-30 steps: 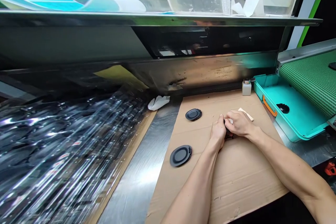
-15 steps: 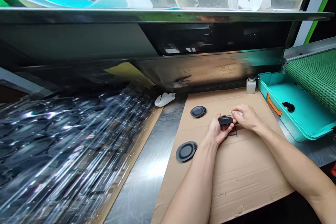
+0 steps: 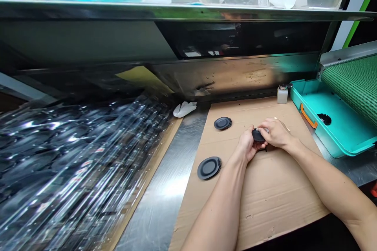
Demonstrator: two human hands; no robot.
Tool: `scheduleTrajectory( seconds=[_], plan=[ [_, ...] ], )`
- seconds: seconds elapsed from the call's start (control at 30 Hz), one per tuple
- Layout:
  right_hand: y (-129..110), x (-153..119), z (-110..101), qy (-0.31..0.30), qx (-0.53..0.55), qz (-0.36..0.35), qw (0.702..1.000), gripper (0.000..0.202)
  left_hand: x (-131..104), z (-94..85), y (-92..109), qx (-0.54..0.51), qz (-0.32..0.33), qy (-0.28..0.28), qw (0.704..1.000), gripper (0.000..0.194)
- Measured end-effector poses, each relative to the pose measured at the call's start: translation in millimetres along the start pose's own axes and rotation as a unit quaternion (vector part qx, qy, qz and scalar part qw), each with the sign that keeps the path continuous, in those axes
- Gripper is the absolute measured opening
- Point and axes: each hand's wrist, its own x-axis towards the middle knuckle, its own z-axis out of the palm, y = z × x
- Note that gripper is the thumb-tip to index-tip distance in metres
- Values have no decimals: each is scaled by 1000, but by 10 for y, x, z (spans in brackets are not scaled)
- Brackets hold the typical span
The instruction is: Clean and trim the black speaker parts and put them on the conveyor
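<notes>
My left hand (image 3: 247, 143) holds a small black oval plastic cover (image 3: 258, 135) above the cardboard, thumb and fingers around its edge. The fingers of my right hand (image 3: 275, 132) are closed and press against the cover's upper right edge. A thin white stick (image 3: 287, 128) shows behind the right hand and seems held in it; most of it is hidden. To the left on the cardboard lie a similar dark oval cover (image 3: 222, 123) and a larger one (image 3: 209, 168) closer to me.
The cardboard sheet (image 3: 282, 200) covers the metal bench (image 3: 159, 196). A small pump bottle (image 3: 282, 95) stands at its back edge. At right are a teal tray (image 3: 347, 125) with a black round part (image 3: 324, 119) and a green conveyor belt (image 3: 353, 78). Clear plastic-wrapped stacks (image 3: 76, 164) fill the left.
Both hands and the held cover have shifted slightly right. My right fingers have come onto the cover's edge, and the white stick now points back behind the hand.
</notes>
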Motion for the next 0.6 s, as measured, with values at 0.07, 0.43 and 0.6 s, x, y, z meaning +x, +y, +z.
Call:
scheduleTrajectory(
  seconds=[0.07, 0.43, 0.6],
  plan=[
    [-17, -3, 3, -5, -25, -8, 1000, 19, 1, 21, -19, -8, 8, 8, 1000, 34],
    [-50, -7, -47, -33, -88, -33, 995, 18, -22, 68, -42, 53, 38, 32, 997, 40],
    [-68, 5, -91, -59, -88, -53, 993, 20, -39, 61, -27, 19, 21, 15, 999, 43]
  ],
)
